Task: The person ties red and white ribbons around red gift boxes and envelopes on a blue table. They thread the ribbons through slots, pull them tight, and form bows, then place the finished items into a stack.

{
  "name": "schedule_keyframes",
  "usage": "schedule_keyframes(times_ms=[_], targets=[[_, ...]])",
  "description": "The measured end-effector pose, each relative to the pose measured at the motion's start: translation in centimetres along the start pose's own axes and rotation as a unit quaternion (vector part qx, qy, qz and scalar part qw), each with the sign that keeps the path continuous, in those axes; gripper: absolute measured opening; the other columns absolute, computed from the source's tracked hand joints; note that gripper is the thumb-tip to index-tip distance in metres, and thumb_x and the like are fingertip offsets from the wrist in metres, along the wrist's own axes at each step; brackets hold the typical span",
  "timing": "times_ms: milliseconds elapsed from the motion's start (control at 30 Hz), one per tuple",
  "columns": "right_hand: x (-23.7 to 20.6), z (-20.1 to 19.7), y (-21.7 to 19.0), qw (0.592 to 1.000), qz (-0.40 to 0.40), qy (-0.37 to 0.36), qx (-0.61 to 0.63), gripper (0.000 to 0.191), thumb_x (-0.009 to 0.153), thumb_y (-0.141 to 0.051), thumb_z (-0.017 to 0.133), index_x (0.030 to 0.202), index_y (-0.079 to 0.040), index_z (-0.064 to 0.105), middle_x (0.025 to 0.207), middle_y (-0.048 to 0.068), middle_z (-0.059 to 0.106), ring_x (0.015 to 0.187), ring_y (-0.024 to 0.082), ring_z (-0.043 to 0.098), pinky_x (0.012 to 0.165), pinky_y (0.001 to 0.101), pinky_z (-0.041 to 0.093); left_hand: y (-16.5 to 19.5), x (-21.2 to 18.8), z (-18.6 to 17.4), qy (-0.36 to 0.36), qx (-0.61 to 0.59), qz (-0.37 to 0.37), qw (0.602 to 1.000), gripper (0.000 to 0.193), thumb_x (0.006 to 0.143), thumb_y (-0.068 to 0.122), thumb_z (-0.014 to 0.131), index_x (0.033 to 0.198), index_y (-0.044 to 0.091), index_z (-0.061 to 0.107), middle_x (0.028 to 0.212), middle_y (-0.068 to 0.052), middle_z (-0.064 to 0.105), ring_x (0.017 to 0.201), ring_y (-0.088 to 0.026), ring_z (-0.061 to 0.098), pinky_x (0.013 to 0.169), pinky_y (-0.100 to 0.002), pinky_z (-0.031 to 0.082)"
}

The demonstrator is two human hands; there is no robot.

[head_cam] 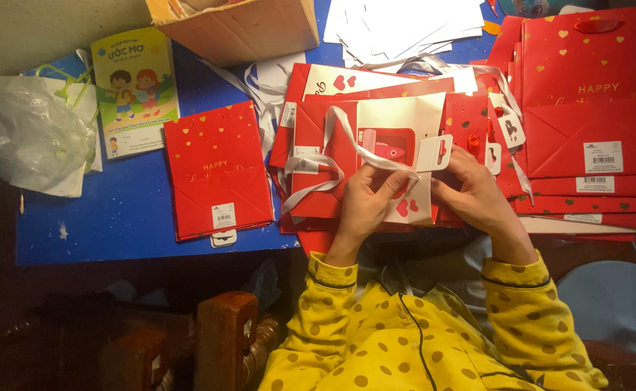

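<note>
My left hand (367, 200) and my right hand (475, 186) both grip a small white gift bag (399, 119) with red hearts and a red window, held over the near edge of the blue table (130, 206). A white ribbon handle (347, 141) loops across it under my left thumb. My right fingers pinch the bag's right edge beside a white hang tag (434, 153). Beneath it lie several flattened red gift bags (318, 141).
A stack of red heart-print bags (220, 170) lies at left and a larger pile (593, 101) at right. A children's booklet (134, 85), a clear plastic bag (32, 134), a cardboard box (246, 29) and white paper pieces (405, 22) sit farther back. A wooden chair (224, 337) stands below.
</note>
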State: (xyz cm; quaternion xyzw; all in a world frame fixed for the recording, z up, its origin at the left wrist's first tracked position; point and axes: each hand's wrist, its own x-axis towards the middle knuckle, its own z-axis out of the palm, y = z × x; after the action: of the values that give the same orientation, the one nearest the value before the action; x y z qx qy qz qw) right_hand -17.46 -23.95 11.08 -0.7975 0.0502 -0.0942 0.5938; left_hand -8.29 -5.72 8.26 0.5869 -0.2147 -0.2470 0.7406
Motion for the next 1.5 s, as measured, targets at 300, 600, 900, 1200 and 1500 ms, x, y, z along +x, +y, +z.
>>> schedule_keyframes(times_ms=[300, 600, 900, 1200, 1500], targets=[[0.0, 0.0, 0.1, 1.0, 0.006, -0.002, -0.015, 0.031, 0.095, -0.01, 0.065, 0.125, -0.004, 0.068, 0.133, 0.011, 0.062, 0.126, 0.025, 0.059, 0.107, 0.0362, 0.045, 0.0, 0.2, -0.9, 0.072, -0.08, -0.013, 0.994, 0.022, 0.105, 0.02, 0.067, 0.112, -0.001, 0.065, 0.099, -0.008, 0.076, 0.091, -0.013, 0.071, 0.087, -0.029, 0.056], [0.1, 0.0, 0.6, 0.998, 0.064, 0.016, 0.003, 0.029, 0.096, -0.016, 0.063, 0.12, -0.001, 0.068, 0.118, 0.009, 0.066, 0.108, 0.019, 0.063, 0.092, 0.0333, 0.051, -0.5, -0.2, -1.0, 0.025, -0.116, -0.02, 0.993, 0.014, 0.102, 0.008, 0.07, 0.113, -0.001, 0.068, 0.101, -0.006, 0.075, 0.092, -0.011, 0.069, 0.084, -0.027, 0.053], [0.2, 0.2, 1.6, 0.991, 0.11, 0.045, 0.053, 0.03, 0.097, -0.014, 0.067, 0.123, -0.001, 0.065, 0.105, 0.005, 0.072, 0.092, 0.01, 0.066, 0.08, 0.0288, 0.055, 3.0, -0.1, -0.1, -0.014, -0.105, 0.009, 0.994, 0.013, 0.101, 0.007, 0.071, 0.111, 0.0, 0.071, 0.107, -0.007, 0.076, 0.103, -0.013, 0.072, 0.097, -0.029, 0.057], [0.1, 0.2, 1.8, 0.991, 0.1, 0.038, 0.079, 0.036, 0.096, -0.013, 0.066, 0.13, -0.001, 0.061, 0.113, 0.005, 0.071, 0.099, 0.012, 0.069, 0.085, 0.0309, 0.058, 9.8, 2.0, 0.7, -0.059, -0.046, 0.086, 0.994, 0.014, 0.102, 0.011, 0.073, 0.113, 0.001, 0.073, 0.105, -0.01, 0.078, 0.1, -0.016, 0.075, 0.093, -0.033, 0.062], [0.1, -0.1, 2.1, 0.992, 0.111, 0.041, 0.047, 0.035, 0.096, -0.015, 0.066, 0.127, 0.001, 0.061, 0.106, 0.008, 0.073, 0.094, 0.015, 0.072, 0.081, 0.0318, 0.059, 16.6, 5.5, 1.6, -0.036, -0.081, 0.138, 0.986, 0.015, 0.106, 0.012, 0.071, 0.116, 0.001, 0.071, 0.093, -0.014, 0.077, 0.084, -0.019, 0.076, 0.084, -0.035, 0.063]])
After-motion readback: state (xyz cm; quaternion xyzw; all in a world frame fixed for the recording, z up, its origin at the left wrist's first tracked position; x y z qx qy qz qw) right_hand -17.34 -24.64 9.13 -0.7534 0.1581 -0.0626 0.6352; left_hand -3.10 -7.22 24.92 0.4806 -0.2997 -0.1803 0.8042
